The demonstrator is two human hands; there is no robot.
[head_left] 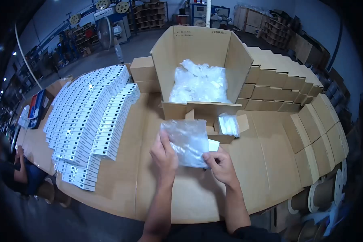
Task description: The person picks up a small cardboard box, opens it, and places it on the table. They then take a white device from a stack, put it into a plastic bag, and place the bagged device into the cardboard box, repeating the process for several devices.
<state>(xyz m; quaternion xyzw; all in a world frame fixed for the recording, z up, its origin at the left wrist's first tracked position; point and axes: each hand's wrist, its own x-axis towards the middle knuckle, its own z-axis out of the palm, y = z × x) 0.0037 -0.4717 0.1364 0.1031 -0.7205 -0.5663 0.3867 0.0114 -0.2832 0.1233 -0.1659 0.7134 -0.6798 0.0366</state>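
Note:
A clear plastic bag point(185, 141) is stretched between my two hands above the cardboard-covered table. My left hand point(164, 155) grips its left edge, thumb on the near face. With thumb and fingers closed, my right hand point(222, 165) pinches the lower right corner. A small white piece point(213, 145) shows just above the right fingers, partly behind the bag; I cannot tell whether that hand holds it. Just beyond the bag stands a small open carton point(226, 139) with plastic-wrapped white packets point(228, 124) inside.
A large open carton point(201, 48) full of clear plastic bags point(199, 82) stands at the back. Rows of small white boxes point(88, 109) cover the left side. Brown cartons point(278, 76) are stacked at the back right, more point(322, 141) along the right edge. A person point(22, 169) sits far left.

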